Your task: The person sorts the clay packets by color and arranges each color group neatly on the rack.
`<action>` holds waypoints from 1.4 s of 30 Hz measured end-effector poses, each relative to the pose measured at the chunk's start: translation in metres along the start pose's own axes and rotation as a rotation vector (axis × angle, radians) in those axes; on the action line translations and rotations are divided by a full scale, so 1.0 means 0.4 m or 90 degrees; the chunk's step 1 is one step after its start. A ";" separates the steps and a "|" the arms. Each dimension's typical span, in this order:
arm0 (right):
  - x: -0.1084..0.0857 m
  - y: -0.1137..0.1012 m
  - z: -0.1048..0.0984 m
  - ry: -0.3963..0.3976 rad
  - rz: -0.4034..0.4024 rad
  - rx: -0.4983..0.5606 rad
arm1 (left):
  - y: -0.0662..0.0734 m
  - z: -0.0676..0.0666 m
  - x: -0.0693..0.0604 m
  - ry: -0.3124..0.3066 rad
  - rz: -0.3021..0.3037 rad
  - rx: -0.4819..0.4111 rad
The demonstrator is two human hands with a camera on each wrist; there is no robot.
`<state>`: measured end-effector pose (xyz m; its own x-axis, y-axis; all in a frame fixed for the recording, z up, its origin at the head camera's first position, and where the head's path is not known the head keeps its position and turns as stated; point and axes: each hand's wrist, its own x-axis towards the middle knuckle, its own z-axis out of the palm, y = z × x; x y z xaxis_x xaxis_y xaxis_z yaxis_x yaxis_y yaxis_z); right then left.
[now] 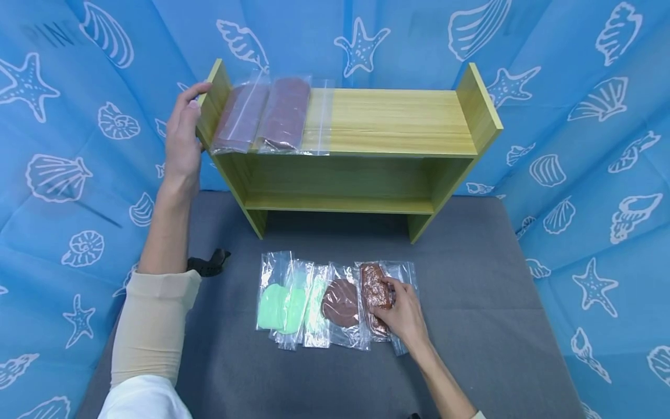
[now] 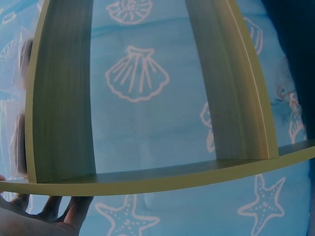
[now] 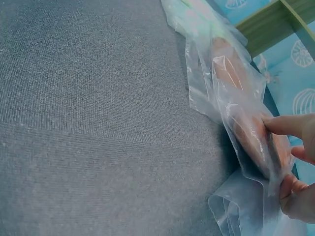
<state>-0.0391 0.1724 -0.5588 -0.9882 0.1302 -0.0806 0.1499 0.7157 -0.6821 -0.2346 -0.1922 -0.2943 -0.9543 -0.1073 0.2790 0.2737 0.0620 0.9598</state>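
A wooden two-tier shelf (image 1: 340,206) stands at the back of the grey surface. My left hand (image 1: 183,131) rests against the outer side of its left panel; in the left wrist view several fingers (image 2: 76,211) lie along that panel. My right hand (image 1: 403,311) grips a clear plastic bag holding a glossy brown rectangular slab (image 1: 373,285), thumb and forefinger on opposite edges. Under it lies another clear bag (image 1: 408,273), contents largely hidden. To its left, overlapping, are a bag with a round brown disc (image 1: 340,302) and several bags with light green pieces (image 1: 272,308).
Two zip bags with reddish-brown slabs (image 1: 285,110) lean on the shelf's upper tier at the left. A black strap-like thing (image 1: 209,265) lies near my left forearm. A blue curtain (image 1: 602,192) with white seashell prints surrounds the grey cloth-covered surface (image 1: 481,326).
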 end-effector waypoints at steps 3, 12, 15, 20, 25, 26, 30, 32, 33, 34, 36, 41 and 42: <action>0.004 0.000 -0.001 -0.010 -0.011 0.008 | -0.001 0.000 -0.001 0.002 -0.001 -0.002; 0.013 0.005 -0.003 -0.056 -0.013 0.150 | -0.001 0.001 0.000 0.001 0.002 0.010; 0.011 0.008 -0.013 -0.079 0.009 0.234 | 0.000 0.001 0.001 0.001 0.005 0.009; 0.009 0.004 -0.033 -0.069 0.018 0.293 | 0.002 0.002 0.001 0.002 0.009 0.009; 0.007 -0.012 -0.059 -0.091 0.049 0.442 | 0.000 0.004 -0.001 0.001 0.017 -0.002; 0.007 -0.015 -0.064 -0.097 0.056 0.471 | -0.001 0.004 -0.002 0.001 0.018 -0.006; 0.008 -0.031 -0.092 -0.096 0.043 0.513 | -0.001 0.004 -0.001 0.000 0.023 -0.011; 0.009 -0.038 -0.107 -0.089 0.031 0.519 | -0.001 0.005 0.000 0.000 0.023 -0.011; 0.010 -0.043 -0.114 -0.088 0.024 0.526 | -0.001 0.005 0.001 0.000 0.024 -0.009; 0.010 -0.047 -0.121 -0.087 0.017 0.534 | 0.000 0.005 0.001 0.000 0.025 -0.006; 0.013 -0.054 -0.135 -0.087 0.002 0.561 | 0.000 0.005 0.002 0.002 0.029 -0.001; 0.019 -0.072 -0.170 -0.091 -0.054 0.620 | -0.001 0.004 0.002 0.005 0.035 0.000; 0.021 -0.074 -0.177 -0.094 -0.065 0.628 | -0.001 0.003 0.001 0.005 0.034 0.001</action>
<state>-0.0496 0.2009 -0.4876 -0.9989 -0.0350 -0.0321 0.0378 -0.1793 -0.9831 -0.2353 -0.1910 -0.2946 -0.9372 -0.1121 0.3303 0.3242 0.0696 0.9434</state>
